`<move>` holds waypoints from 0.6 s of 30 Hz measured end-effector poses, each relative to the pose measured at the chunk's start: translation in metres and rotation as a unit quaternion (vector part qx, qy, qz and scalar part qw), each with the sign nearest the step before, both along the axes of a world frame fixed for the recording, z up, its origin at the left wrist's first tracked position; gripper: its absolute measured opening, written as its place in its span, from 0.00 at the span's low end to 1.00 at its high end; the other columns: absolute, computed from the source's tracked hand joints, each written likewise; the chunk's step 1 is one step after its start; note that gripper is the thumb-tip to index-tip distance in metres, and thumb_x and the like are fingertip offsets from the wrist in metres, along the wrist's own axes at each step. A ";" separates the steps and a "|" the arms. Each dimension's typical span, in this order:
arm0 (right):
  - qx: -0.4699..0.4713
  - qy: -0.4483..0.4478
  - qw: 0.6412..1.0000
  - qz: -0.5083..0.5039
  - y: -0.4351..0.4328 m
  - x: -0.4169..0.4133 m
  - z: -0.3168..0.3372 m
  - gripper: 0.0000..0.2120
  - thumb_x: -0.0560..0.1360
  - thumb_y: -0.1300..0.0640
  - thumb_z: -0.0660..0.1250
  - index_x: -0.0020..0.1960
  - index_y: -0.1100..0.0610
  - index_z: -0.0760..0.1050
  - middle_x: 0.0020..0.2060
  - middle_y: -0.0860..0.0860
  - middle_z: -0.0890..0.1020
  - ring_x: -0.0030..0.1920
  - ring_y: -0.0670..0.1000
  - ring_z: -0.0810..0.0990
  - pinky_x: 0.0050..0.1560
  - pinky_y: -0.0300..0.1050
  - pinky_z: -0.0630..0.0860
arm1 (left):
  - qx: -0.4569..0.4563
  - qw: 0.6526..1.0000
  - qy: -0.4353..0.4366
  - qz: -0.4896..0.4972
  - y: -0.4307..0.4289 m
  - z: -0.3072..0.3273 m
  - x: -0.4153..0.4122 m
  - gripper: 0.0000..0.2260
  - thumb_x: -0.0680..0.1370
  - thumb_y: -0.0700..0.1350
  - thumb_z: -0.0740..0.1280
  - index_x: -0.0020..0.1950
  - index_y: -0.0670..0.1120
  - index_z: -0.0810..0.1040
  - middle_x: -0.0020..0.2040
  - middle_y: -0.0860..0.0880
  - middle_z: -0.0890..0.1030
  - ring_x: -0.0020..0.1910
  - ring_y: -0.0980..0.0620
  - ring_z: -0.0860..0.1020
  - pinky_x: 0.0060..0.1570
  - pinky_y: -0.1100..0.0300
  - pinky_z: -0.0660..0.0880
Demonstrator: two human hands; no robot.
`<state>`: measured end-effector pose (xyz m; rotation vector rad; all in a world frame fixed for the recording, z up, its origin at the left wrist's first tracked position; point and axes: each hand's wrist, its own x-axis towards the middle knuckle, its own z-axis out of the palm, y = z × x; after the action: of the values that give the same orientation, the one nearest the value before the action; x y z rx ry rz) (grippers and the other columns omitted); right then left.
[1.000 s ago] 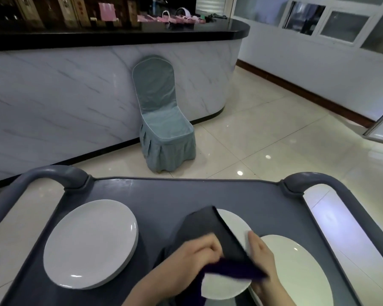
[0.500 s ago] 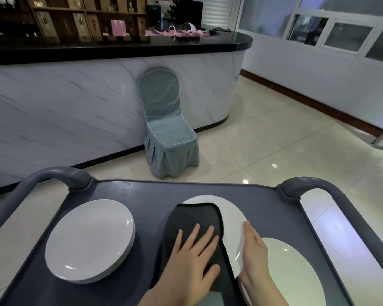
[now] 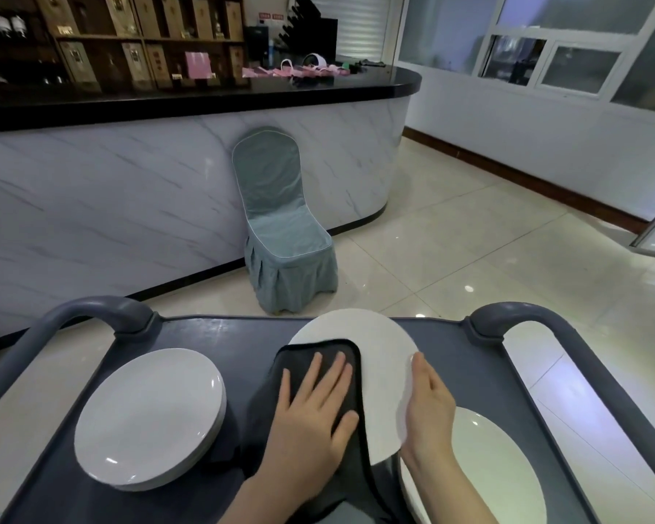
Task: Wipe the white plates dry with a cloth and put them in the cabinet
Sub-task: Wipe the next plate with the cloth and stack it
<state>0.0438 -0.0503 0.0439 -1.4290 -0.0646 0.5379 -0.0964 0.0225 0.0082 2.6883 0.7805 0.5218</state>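
Pressing down with straight, spread fingers, the left hand [image 3: 311,414] is laid flat on the dark cloth [image 3: 297,355], and the cloth is held against the face of 1 white plate [image 3: 379,342]. The rim of this plate is gripped at its right side by the right hand [image 3: 428,402]; the fingers under the rim are hidden. The plate is held a little tilted above the middle of the grey cart [image 3: 220,334]. It looks smooth, round and plain, with no marks to be seen.

A stack of white plates [image 3: 148,417] is placed at the left of the cart, and 1 more plate [image 3: 500,467] lies at the right, partly under the wiped one. Which of these are already dry cannot be told. The wiping is judged to be in progress. No cabinet is seen, so the putting away is probably all left to do. Beyond the cart, a covered chair [image 3: 280,228] is seen on the floor.
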 end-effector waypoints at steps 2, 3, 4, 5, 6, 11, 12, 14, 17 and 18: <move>0.006 0.010 1.000 0.006 0.000 0.001 0.002 0.10 0.82 0.50 0.62 0.48 0.51 0.81 0.46 0.43 0.85 0.49 0.43 0.82 0.53 0.43 0.76 | 0.032 0.997 0.038 -0.051 -0.018 0.001 -0.001 0.27 0.76 0.55 0.58 0.75 0.51 0.68 0.77 0.55 0.64 0.75 0.50 0.64 0.68 0.38 0.66; 0.003 0.007 1.000 0.011 0.001 -0.002 0.001 0.11 0.82 0.49 0.62 0.48 0.51 0.81 0.46 0.43 0.85 0.48 0.41 0.82 0.53 0.42 0.76 | 0.032 0.996 0.034 -0.072 -0.024 -0.001 0.001 0.26 0.77 0.55 0.57 0.76 0.52 0.66 0.77 0.56 0.62 0.76 0.51 0.62 0.69 0.41 0.66; -0.003 0.002 1.000 0.018 0.001 -0.007 0.000 0.11 0.82 0.49 0.62 0.46 0.50 0.81 0.45 0.41 0.85 0.46 0.38 0.82 0.50 0.40 0.75 | 0.019 0.996 0.029 -0.083 -0.026 -0.002 0.005 0.26 0.79 0.54 0.56 0.77 0.51 0.63 0.78 0.56 0.59 0.77 0.52 0.59 0.71 0.42 0.61; -0.014 -0.005 0.999 0.030 0.001 -0.013 -0.003 0.12 0.82 0.50 0.61 0.46 0.49 0.82 0.45 0.41 0.85 0.46 0.36 0.82 0.49 0.38 0.75 | 0.004 0.996 0.031 -0.084 -0.024 0.000 0.010 0.26 0.80 0.53 0.55 0.79 0.51 0.59 0.79 0.56 0.56 0.78 0.52 0.55 0.72 0.43 0.55; -0.025 -0.013 0.999 0.043 0.000 -0.020 -0.006 0.12 0.82 0.50 0.61 0.48 0.49 0.82 0.47 0.41 0.85 0.48 0.37 0.81 0.51 0.38 0.75 | 0.005 0.996 0.040 -0.075 -0.019 0.002 0.017 0.26 0.81 0.53 0.52 0.80 0.52 0.54 0.80 0.57 0.51 0.79 0.53 0.49 0.72 0.44 0.50; -0.045 -0.008 0.997 0.063 -0.002 -0.031 -0.007 0.16 0.83 0.47 0.59 0.50 0.55 0.82 0.43 0.43 0.85 0.46 0.41 0.83 0.49 0.39 0.78 | -0.003 0.996 0.093 -0.011 0.025 0.012 0.031 0.27 0.80 0.58 0.38 0.76 0.57 0.31 0.75 0.63 0.28 0.73 0.61 0.28 0.75 0.47 0.35; -0.051 -0.012 0.997 0.056 -0.002 -0.025 -0.004 0.16 0.82 0.47 0.59 0.46 0.55 0.81 0.38 0.41 0.84 0.41 0.40 0.82 0.42 0.37 0.77 | -0.004 0.995 0.101 0.005 0.032 0.011 0.025 0.27 0.80 0.58 0.39 0.76 0.57 0.31 0.75 0.62 0.29 0.74 0.61 0.29 0.76 0.48 0.35; -0.054 -0.020 0.998 0.040 -0.005 -0.012 0.004 0.18 0.81 0.47 0.61 0.36 0.54 0.75 0.29 0.43 0.78 0.31 0.45 0.76 0.37 0.41 0.71 | 0.002 0.994 0.102 0.032 0.036 0.004 0.009 0.27 0.81 0.58 0.41 0.77 0.54 0.35 0.77 0.59 0.33 0.76 0.58 0.33 0.76 0.48 0.37; -0.051 -0.005 0.999 0.011 -0.008 0.003 0.011 0.22 0.80 0.45 0.62 0.29 0.53 0.69 0.27 0.46 0.72 0.28 0.48 0.70 0.37 0.44 0.69 | 0.010 0.994 0.106 0.035 0.016 0.001 -0.011 0.29 0.78 0.54 0.51 0.78 0.47 0.58 0.79 0.52 0.55 0.78 0.48 0.55 0.75 0.41 0.51; -0.047 0.001 0.999 0.006 -0.008 0.005 0.009 0.22 0.79 0.44 0.62 0.31 0.54 0.73 0.27 0.46 0.76 0.29 0.48 0.74 0.38 0.44 0.72 | 0.017 0.994 0.109 0.024 0.005 0.000 -0.012 0.29 0.75 0.53 0.55 0.76 0.46 0.64 0.78 0.50 0.61 0.76 0.46 0.62 0.72 0.40 0.55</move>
<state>0.0485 -0.0579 0.0534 -1.5205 -0.0480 0.5580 -0.1087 0.0279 0.0087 2.7961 0.9016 0.2555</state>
